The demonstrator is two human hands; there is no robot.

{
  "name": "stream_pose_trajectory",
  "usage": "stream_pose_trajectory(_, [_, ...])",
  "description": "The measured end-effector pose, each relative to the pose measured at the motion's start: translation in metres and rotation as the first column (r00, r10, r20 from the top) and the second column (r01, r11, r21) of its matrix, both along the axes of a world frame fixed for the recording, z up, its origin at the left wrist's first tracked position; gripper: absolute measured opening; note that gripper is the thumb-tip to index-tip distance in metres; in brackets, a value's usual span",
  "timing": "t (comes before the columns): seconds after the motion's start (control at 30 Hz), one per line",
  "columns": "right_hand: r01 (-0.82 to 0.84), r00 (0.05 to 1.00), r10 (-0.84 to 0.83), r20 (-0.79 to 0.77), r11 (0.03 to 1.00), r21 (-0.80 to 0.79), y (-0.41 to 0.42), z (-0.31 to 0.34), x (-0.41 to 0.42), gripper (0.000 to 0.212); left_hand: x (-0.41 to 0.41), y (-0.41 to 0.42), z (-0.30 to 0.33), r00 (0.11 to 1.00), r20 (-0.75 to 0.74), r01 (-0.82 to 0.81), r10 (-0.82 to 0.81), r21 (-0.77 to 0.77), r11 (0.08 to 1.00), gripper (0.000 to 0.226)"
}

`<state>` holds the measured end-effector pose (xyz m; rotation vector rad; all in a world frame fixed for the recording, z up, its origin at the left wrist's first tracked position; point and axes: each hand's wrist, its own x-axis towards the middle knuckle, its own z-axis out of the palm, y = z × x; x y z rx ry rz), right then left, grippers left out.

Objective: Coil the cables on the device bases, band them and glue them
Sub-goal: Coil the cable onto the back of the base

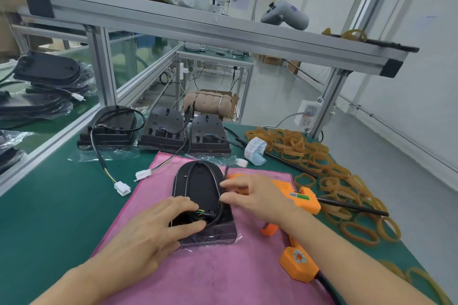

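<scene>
Pink cloth mat (pixel 218 267) fills lower centre of frame, spread on green bench top (pixel 49 218). Black oval plastic device base (pixel 198 186) lies on mat at centre, inside clear plastic wrap. Left hand (pixel 148 228) rests on near end of base, fingers fairly straight and spread, thumb and fingertips pressing around wire exit where coloured wires show. Right hand (pixel 252 195) at base's right edge, thumb and forefinger pinching thin black cable (pixel 220 208) that curves along that edge. Orange hot-glue gun (pixel 302 199) lies on mat just right of base, partly under right wrist; its orange plug block (pixel 298 264) nearer, lower right. Heap of tan rubber bands (pixel 322 163) spread on bench at right. Three more black device bases (pixel 161 131) with loose cables stand in row behind mat, upper centre; white connectors (pixel 122 188) lie left of mat. White paper label strip (pixel 255 148) beside bands. Further black bases stacked at far left behind aluminium frame rail (pixel 104 77).
</scene>
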<state>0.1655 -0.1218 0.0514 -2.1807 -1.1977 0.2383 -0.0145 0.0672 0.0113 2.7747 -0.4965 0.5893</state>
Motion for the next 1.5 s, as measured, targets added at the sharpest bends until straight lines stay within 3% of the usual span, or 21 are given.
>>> stream_pose_trajectory(0.13, [-0.003, 1.0, 0.003, -0.001, 1.0, -0.029, 0.014, -0.004, -0.006, 0.03, 0.011, 0.001, 0.017, 0.998, 0.046, 0.035, -0.036, 0.021, 0.999, 0.024])
stream_pose_trajectory(0.23, [0.004, 0.998, -0.007, -0.065, 0.999, -0.041, 0.012, -0.008, -0.01, 0.035, 0.04, -0.006, 0.037, 0.999, -0.009, -0.048, 0.048, -0.374, 0.926, 0.022])
stream_pose_trajectory(0.3, [-0.003, 0.996, 0.0, -0.09, 1.0, -0.025, 0.01, -0.012, -0.014, 0.035, 0.07, -0.011, 0.042, 0.988, -0.028, -0.145, 0.149, -0.46, 0.876, 0.026])
stream_pose_trajectory(0.43, [-0.055, 0.991, 0.053, 0.124, 0.998, 0.01, 0.004, -0.015, -0.02, 0.023, 0.103, -0.022, 0.026, 0.97, -0.231, -0.122, 0.078, -0.186, 0.975, 0.037])
stream_pose_trajectory(0.53, [-0.095, 0.995, 0.094, 0.045, 0.995, 0.033, -0.008, -0.016, -0.021, 0.023, 0.102, -0.02, 0.017, 0.934, -0.356, -0.079, 0.02, -0.152, 0.985, 0.05])
stream_pose_trajectory(0.6, [-0.089, 0.991, 0.092, -0.101, 0.995, 0.04, -0.014, -0.009, -0.01, 0.021, 0.103, -0.018, 0.013, 0.914, -0.401, -0.073, 0.06, -0.016, 0.997, 0.074])
stream_pose_trajectory(0.67, [0.11, 0.98, -0.087, -0.179, 0.986, 0.123, -0.016, 0.005, 0.016, 0.023, 0.102, -0.021, 0.014, 0.893, -0.433, -0.073, 0.126, 0.137, 0.988, 0.105])
stream_pose_trajectory(0.7, [0.237, 0.966, -0.217, -0.144, 0.961, 0.144, -0.015, 0.012, 0.033, 0.025, 0.102, -0.024, 0.014, 0.88, -0.446, -0.079, 0.164, 0.205, 0.976, 0.115])
stream_pose_trajectory(0.77, [0.412, 0.911, -0.413, 0.011, 0.909, 0.064, -0.011, 0.021, 0.064, 0.027, 0.101, -0.031, 0.015, 0.856, -0.463, -0.111, 0.229, 0.269, 0.957, 0.117])
stream_pose_trajectory(0.83, [0.497, 0.862, -0.473, 0.183, 0.859, -0.119, -0.001, 0.019, 0.088, 0.026, 0.102, -0.035, 0.017, 0.848, -0.454, -0.139, 0.273, 0.305, 0.942, 0.116])
stream_pose_trajectory(0.9, [0.558, 0.826, -0.498, 0.263, 0.79, -0.256, 0.012, 0.01, 0.103, 0.028, 0.103, -0.038, 0.019, 0.842, -0.451, -0.148, 0.297, 0.336, 0.93, 0.119])
stream_pose_trajectory(0.97, [0.615, 0.788, -0.554, 0.269, 0.727, -0.304, 0.025, -0.001, 0.113, 0.045, 0.104, -0.039, 0.019, 0.813, -0.484, -0.151, 0.325, 0.365, 0.919, 0.115])
stream_pose_trajectory(1.07, [0.669, 0.74, -0.654, 0.156, 0.693, -0.269, 0.036, -0.014, 0.122, 0.05, 0.105, -0.04, 0.019, 0.778, -0.535, -0.158, 0.33, 0.342, 0.926, 0.115])
stream_pose_trajectory(1.13, [0.693, 0.715, -0.692, 0.099, 0.684, -0.228, 0.039, -0.019, 0.124, 0.039, 0.105, -0.039, 0.019, 0.789, -0.531, -0.154, 0.31, 0.317, 0.936, 0.123])
stream_pose_trajectory(1.23, [0.704, 0.709, -0.698, 0.099, 0.695, -0.144, 0.038, -0.021, 0.121, 0.02, 0.105, -0.038, 0.019, 0.789, -0.536, -0.19, 0.302, 0.255, 0.948, 0.112])
stream_pose_trajectory(1.3, [0.693, 0.721, -0.691, 0.055, 0.717, -0.07, 0.035, -0.019, 0.117, 0.019, 0.106, -0.039, 0.019, 0.812, -0.511, -0.173, 0.283, 0.253, 0.952, 0.115])
stream_pose_trajectory(1.43, [0.646, 0.753, -0.587, -0.296, 0.746, 0.164, 0.023, -0.008, 0.111, 0.025, 0.11, -0.035, 0.026, 0.841, -0.506, -0.14, 0.191, 0.138, 0.981, 0.117])
stream_pose_trajectory(1.5, [0.636, 0.717, -0.456, -0.528, 0.738, 0.226, 0.018, 0.002, 0.108, 0.02, 0.116, -0.031, 0.04, 0.883, -0.441, -0.154, 0.159, 0.049, 0.987, 0.099])
